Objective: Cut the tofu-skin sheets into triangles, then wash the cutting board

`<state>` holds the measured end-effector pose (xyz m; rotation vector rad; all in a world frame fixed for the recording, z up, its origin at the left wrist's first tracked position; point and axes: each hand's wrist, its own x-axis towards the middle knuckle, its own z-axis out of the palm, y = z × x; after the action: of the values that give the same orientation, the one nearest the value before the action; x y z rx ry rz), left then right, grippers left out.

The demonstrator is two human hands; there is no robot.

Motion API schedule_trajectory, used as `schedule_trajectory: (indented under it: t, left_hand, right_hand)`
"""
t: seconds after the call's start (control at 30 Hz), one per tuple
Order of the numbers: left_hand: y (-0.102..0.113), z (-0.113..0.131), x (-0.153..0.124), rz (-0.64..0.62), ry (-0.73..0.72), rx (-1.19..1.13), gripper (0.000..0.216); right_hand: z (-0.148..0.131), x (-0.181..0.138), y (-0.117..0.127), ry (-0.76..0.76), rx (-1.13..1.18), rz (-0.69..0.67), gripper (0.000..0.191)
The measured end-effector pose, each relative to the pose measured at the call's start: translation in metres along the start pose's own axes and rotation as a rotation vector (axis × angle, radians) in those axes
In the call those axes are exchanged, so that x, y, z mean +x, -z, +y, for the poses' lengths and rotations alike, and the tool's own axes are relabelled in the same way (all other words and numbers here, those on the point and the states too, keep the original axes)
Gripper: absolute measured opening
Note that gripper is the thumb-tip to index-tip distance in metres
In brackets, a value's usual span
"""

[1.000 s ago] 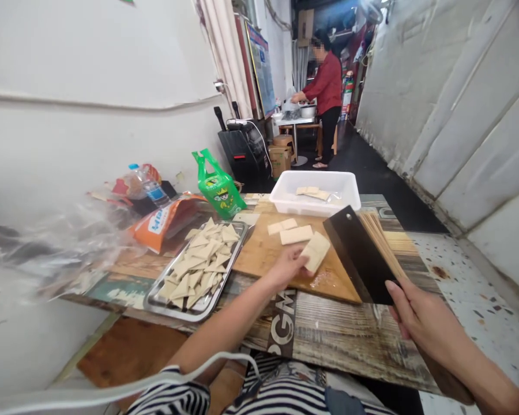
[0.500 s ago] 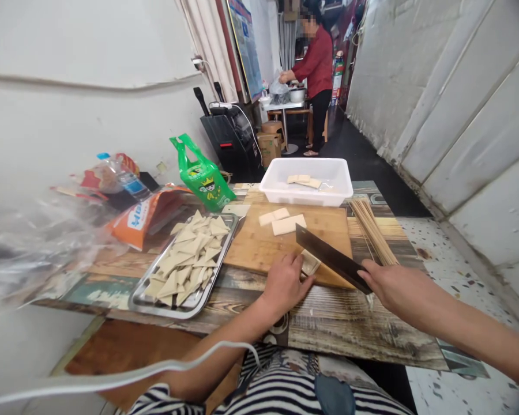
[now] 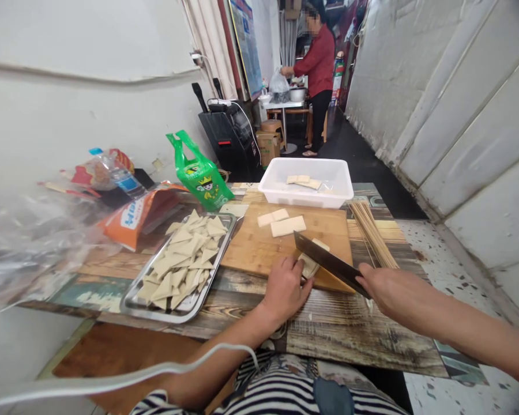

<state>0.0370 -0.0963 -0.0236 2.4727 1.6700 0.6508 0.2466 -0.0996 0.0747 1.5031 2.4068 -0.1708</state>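
Note:
My right hand (image 3: 387,288) grips the handle of a dark cleaver (image 3: 328,262), its blade laid across a pale tofu sheet (image 3: 310,264) near the front edge of the wooden cutting board (image 3: 259,245). My left hand (image 3: 285,288) presses down on that tofu sheet, fingers curled beside the blade. Two more tofu pieces (image 3: 282,222) lie at the back of the board. A metal tray (image 3: 173,311) on the left holds several cut tofu triangles (image 3: 181,256).
A white plastic tub (image 3: 307,196) with a few tofu sheets stands behind the board. A bundle of bamboo skewers (image 3: 372,233) lies to the right. A green bag (image 3: 201,176), orange packet (image 3: 134,216) and bottle (image 3: 121,176) crowd the left. Another person (image 3: 318,69) works at a far table.
My right hand brought the raised cleaver down onto the tofu sheet. My left hand drew the sheet toward the board's front edge and holds it there.

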Motion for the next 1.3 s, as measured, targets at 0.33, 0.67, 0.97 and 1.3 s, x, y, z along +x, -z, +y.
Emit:
schedule_trajectory:
  t: [0.33,0.67,0.97,1.3]
  left_hand:
    - [0.025,-0.033,0.008,-0.164,-0.113,-0.11,0.013]
    - [-0.009,-0.041,-0.022,0.047,-0.18,0.026,0.029]
    - [-0.006,-0.04,-0.018,0.095,-0.173,0.039,0.026]
    - [-0.009,-0.041,-0.019,0.113,-0.188,0.013,0.026]
  right_hand:
    - [0.009,0.0,-0.012,-0.067,0.101,0.104,0.026]
    - [-0.019,-0.004,-0.004,-0.013,0.094,0.082,0.026]
    - [-0.016,-0.003,-0.008,-0.001,0.12,0.073,0.028]
    - [-0.026,0.004,0.011,-0.031,0.13,-0.083,0.025]
